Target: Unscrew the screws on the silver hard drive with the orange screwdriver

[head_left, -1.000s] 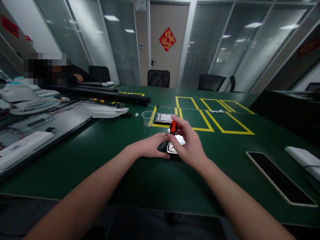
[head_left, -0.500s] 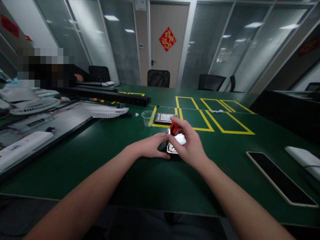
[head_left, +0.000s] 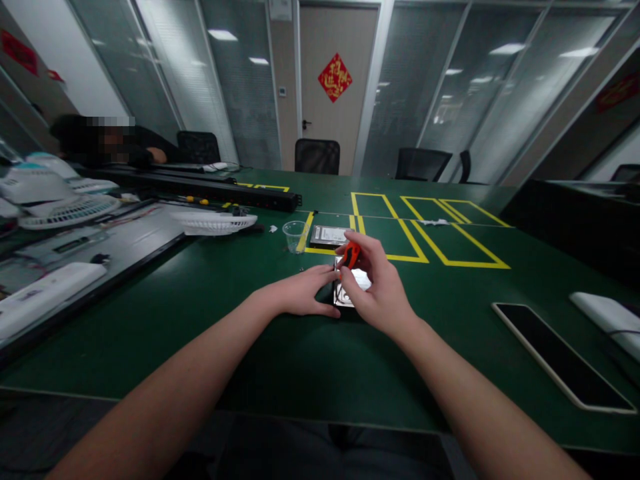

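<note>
Cup (head_left: 291, 241), labelled drive (head_left: 327, 235) beyond screwdriver (head_left: 353, 254)

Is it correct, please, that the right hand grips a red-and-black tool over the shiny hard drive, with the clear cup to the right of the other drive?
Not quite: in the head view, the clear cup stands left of the other drive. The right hand does grip a red-and-black tool over the shiny hard drive.

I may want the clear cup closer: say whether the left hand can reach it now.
Probably yes: the clear cup stands just beyond the left hand, with nothing tall between them, though that hand would have to leave the nearer hard drive, which it touches.
</note>
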The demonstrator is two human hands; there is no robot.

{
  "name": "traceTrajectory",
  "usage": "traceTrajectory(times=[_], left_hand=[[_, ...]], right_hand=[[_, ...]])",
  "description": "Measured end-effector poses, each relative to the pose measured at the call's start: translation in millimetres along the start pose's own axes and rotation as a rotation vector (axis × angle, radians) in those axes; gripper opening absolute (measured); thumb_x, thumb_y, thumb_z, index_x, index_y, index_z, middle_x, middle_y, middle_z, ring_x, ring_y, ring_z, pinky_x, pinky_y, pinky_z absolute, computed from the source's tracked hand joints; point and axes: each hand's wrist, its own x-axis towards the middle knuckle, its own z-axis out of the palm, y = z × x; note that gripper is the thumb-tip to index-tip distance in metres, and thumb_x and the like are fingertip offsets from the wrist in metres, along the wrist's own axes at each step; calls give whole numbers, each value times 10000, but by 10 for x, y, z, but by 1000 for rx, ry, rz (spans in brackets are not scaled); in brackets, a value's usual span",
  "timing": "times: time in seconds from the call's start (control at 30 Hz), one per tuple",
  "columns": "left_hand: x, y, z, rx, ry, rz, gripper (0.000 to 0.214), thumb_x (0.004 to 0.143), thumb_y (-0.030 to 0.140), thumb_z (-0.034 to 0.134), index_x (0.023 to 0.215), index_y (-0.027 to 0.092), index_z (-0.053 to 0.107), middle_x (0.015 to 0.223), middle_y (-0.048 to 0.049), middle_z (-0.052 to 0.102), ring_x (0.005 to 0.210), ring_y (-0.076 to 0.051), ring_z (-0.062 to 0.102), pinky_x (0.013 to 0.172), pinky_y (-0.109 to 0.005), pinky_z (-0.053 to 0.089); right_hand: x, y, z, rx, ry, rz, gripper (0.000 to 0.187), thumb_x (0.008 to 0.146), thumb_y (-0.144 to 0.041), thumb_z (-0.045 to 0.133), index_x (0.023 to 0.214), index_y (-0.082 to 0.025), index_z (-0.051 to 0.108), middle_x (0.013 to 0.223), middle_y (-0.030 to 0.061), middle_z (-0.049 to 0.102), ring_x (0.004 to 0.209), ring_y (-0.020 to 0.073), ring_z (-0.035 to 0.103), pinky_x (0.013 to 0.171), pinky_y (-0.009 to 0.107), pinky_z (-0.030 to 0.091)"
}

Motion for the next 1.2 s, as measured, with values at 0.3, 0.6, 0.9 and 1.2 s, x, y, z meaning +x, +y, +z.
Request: traceTrajectory(times=[0.3, 0.6, 0.9, 1.2], left_hand=[[-7, 9, 21, -10, 36, 4, 906, 967, 611, 1108, 1737, 285, 760, 1884, -182, 730, 1785, -515, 678, 1520, -668, 542], [-10, 14, 13, -6, 23, 25, 1006, 999, 586, 1101, 1858, 271, 682, 1944, -199, 679, 1824, -498, 647, 1564, -659, 487], [-11, 13, 11, -23, 25, 0, 976, 984, 583, 1112, 1818, 267, 715, 1928, -189, 693, 1815, -503, 653, 1561, -663, 495], [-2, 24, 9, 10, 16, -11, 971, 979, 590, 1123, 1802, 264, 725, 1912, -197, 703, 1798, -517, 670, 1531, -665, 530]], right_hand=[[40, -35, -57, -103, 10, -65, 548, 1223, -277, 763, 1762, -362, 716, 1294, 91, 834, 1054, 318, 810, 979, 545, 769], [16, -14, -8, -43, 25, -69, 604, 1233, -202, 695, 1808, -384, 695, 1422, 110, 834, 1168, 320, 853, 1032, 539, 784], [46, -34, -46, -69, 37, -125, 565, 1212, -211, 751, 1759, -354, 734, 1318, 86, 822, 1055, 284, 801, 980, 493, 762], [32, -16, -25, -68, 47, -100, 600, 1216, -190, 733, 1788, -370, 716, 1420, 105, 870, 1151, 324, 860, 1028, 542, 779]])
